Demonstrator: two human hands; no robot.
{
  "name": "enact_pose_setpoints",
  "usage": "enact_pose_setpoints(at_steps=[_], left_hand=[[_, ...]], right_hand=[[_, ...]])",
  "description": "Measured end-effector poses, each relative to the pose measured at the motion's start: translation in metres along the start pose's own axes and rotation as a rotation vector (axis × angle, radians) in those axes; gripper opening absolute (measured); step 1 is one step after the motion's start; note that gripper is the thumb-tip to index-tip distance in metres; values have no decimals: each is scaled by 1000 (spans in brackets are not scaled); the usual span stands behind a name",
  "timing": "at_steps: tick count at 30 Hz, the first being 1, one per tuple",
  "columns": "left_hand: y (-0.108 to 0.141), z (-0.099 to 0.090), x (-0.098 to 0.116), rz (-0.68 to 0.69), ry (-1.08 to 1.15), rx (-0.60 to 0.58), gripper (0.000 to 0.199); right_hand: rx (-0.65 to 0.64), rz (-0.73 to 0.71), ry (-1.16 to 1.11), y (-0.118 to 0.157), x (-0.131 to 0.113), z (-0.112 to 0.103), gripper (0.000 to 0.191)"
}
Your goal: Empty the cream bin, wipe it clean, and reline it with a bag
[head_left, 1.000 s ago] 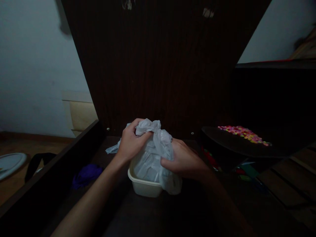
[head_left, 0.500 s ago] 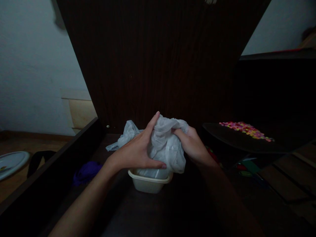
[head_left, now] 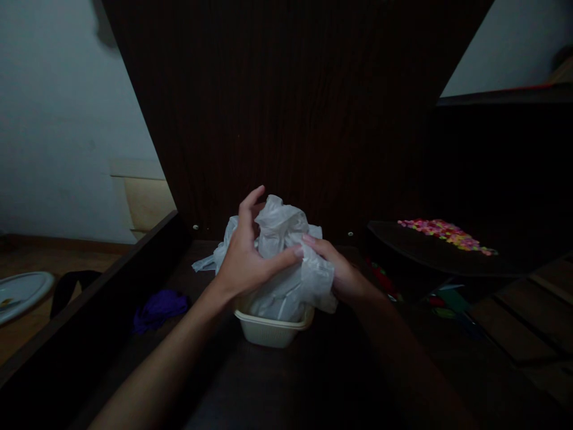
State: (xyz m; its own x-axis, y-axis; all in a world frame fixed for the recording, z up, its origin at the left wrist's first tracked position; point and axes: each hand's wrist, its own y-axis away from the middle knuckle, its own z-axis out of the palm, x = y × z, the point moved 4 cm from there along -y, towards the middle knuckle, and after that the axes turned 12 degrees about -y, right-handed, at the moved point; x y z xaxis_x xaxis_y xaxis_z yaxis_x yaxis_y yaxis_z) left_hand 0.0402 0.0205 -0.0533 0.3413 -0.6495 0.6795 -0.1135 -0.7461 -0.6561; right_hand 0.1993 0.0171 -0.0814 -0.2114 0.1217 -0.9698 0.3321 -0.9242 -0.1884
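A crumpled whitish plastic bag (head_left: 286, 286) bulges up out of a small cream-coloured basket (head_left: 273, 334) on the dark surface. My left hand (head_left: 248, 257) cups the bag from the left, thumb laid across its front and fingers curled up behind its far side. From the right, my right hand (head_left: 338, 272) grips the bag, its thumb pressed on the plastic and the other fingers hidden behind the folds. Behind my left hand lies another crumpled plastic bundle (head_left: 208, 261); I cannot tell whether it joins the held bag.
A purple cloth (head_left: 160, 309) lies left of the basket, near a raised dark side board (head_left: 89, 304). A tall dark panel (head_left: 277, 119) stands behind. On the right, colourful small pieces (head_left: 447, 235) cover part of a curved dark shelf (head_left: 403, 248).
The upper part of the bag has shifted left. My left hand has moved left and up, its thumb rising onto the bag's middle. My right hand has moved slightly left and lower.
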Motion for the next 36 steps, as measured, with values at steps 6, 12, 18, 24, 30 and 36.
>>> enact_pose_setpoints(at_steps=[6,12,18,24,30,36], left_hand=[[-6,-10,-10,-148,82,123,82],[-10,-15,-13,-117,-69,165,76],[-13,-20,-21,-147,-133,194,64],[-14,-17,-23,-177,85,39,70],[2,4,4,30,93,-303,111],[2,3,12,80,-30,-66,86]], right_hand=[[-218,-8,-39,12,-25,-14,66],[-246,-130,555,28,-53,-16,94],[-227,-87,807,20,-42,-17,13],[76,-174,383,5,-44,-34,21],[239,-216,77,-2,-35,-26,32],[-46,-217,-44,6,-25,0,57]])
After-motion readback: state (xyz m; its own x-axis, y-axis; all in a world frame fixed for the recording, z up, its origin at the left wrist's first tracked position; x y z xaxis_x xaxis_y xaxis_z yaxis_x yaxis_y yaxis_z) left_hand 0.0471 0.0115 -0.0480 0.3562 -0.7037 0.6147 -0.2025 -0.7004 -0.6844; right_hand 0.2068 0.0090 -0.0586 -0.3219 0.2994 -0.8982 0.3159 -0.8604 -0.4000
